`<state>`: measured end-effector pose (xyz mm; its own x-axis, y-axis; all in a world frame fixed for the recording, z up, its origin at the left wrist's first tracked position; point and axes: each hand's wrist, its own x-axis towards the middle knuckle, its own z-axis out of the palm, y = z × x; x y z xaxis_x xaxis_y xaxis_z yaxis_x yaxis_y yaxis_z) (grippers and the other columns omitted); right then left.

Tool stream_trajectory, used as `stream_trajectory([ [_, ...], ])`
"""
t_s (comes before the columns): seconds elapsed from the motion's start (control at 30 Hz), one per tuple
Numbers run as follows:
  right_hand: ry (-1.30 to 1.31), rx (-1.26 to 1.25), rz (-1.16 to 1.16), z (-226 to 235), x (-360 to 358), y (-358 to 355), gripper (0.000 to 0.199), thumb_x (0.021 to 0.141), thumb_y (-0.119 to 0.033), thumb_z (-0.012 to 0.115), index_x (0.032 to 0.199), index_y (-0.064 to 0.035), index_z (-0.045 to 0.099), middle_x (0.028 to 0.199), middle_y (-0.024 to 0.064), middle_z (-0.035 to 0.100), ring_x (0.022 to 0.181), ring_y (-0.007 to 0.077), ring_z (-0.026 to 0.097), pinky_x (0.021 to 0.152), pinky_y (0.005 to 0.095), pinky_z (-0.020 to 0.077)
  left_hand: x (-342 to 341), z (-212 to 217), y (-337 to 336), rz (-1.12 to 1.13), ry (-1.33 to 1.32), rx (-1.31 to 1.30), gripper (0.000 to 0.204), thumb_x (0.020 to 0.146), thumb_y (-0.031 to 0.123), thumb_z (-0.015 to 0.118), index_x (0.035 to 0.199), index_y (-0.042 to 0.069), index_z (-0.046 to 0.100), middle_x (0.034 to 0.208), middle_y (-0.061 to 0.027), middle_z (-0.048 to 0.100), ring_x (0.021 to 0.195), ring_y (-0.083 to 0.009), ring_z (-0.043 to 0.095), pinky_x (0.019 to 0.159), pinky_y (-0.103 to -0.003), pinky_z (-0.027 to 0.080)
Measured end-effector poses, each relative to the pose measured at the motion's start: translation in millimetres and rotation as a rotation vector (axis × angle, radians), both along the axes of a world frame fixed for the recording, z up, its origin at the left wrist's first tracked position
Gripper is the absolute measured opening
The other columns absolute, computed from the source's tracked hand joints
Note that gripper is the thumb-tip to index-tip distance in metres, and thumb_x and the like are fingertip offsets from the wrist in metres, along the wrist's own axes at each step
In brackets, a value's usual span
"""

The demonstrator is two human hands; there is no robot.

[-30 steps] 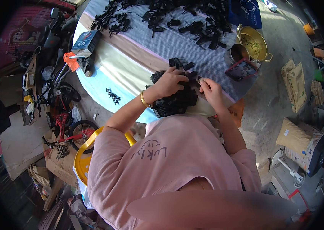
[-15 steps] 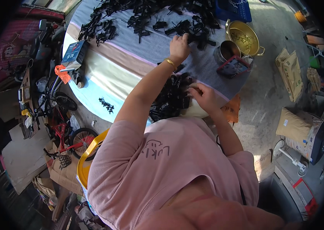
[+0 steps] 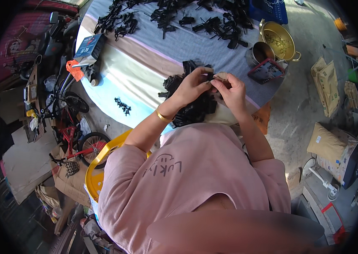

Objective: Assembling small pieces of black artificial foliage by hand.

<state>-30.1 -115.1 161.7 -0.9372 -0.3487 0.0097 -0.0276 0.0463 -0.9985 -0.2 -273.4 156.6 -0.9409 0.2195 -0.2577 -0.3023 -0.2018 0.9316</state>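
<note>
My left hand (image 3: 193, 86), a gold bangle at its wrist, is closed with thumb and fingers drawn together. Right beside it, my right hand (image 3: 231, 89) is pinched, and the fingertips of both hands almost meet. Whatever sits between them is too small and too covered to name. Under and behind the hands lies a heap of small black plastic parts (image 3: 193, 113) at the table's near edge, partly hidden by my left hand and wrist. More black parts (image 3: 219, 27) are spread across the far side of the cloth-covered table (image 3: 153, 55).
At the table's right stand a gold two-handled pot (image 3: 294, 46) with small pieces inside, a metal pot (image 3: 253, 55), a phone-like screen (image 3: 267, 71) and a blue crate (image 3: 272, 16). A blue box (image 3: 89, 47) and a small black cluster (image 3: 122, 106) lie left. A yellow chair (image 3: 98, 169) is beside me.
My left hand has come back from the far black parts to meet my right hand above the near heap. My right hand has risen slightly and now pinches beside it.
</note>
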Motion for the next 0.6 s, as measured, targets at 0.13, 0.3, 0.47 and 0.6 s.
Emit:
stream_trajectory([
  [0.13, -0.137, -0.066, -0.042, 6, 1, -2, 0.018, 0.077, -0.01, 0.068, 0.087, 0.0004, 0.057, 0.075, 0.0012, 0.06, 0.061, 0.0058, 0.054, 0.055, 0.0173, 0.0444, 13, 14, 0, -0.032, 0.097, 0.081, 0.049, 0.084, 0.004, 0.054, 0.127, -0.004, 0.031, 0.116, -0.0116, 0.049, 0.109, -0.0168, 0.048, 0.091, -0.03, 0.041],
  [0.3, -0.293, -0.126, 0.088, 5, 3, 1, 0.015, 0.083, -0.015, 0.061, 0.088, -0.0008, 0.056, 0.071, -0.0004, 0.057, 0.053, 0.0009, 0.044, 0.046, 0.0139, 0.033, 22, 22, 1, -0.048, 0.249, -0.357, 0.053, 0.086, 0.0, 0.05, 0.131, -0.004, 0.023, 0.112, -0.0122, 0.051, 0.1, -0.016, 0.054, 0.087, -0.029, 0.044],
  [0.47, -0.251, -0.087, 0.152, 20, 10, 2, 0.015, 0.087, -0.015, 0.055, 0.089, -0.0012, 0.059, 0.065, -0.0017, 0.055, 0.049, -0.0003, 0.038, 0.042, 0.0151, 0.0273, 27, 20, 2, 0.109, 0.189, -0.122, 0.041, 0.087, 0.0, 0.047, 0.124, -0.003, 0.029, 0.105, -0.0124, 0.052, 0.088, -0.017, 0.057, 0.08, -0.029, 0.047],
  [0.6, -0.151, 0.068, 0.143, 30, 13, -4, 0.013, 0.085, -0.009, 0.055, 0.082, 0.0016, 0.061, 0.06, 0.001, 0.057, 0.056, 0.0049, 0.054, 0.05, 0.0179, 0.0406, 28, 19, 3, 0.193, 0.205, 0.018, 0.025, 0.087, 0.003, 0.05, 0.108, -0.005, 0.038, 0.089, -0.0118, 0.058, 0.083, -0.0144, 0.06, 0.075, -0.026, 0.048],
])
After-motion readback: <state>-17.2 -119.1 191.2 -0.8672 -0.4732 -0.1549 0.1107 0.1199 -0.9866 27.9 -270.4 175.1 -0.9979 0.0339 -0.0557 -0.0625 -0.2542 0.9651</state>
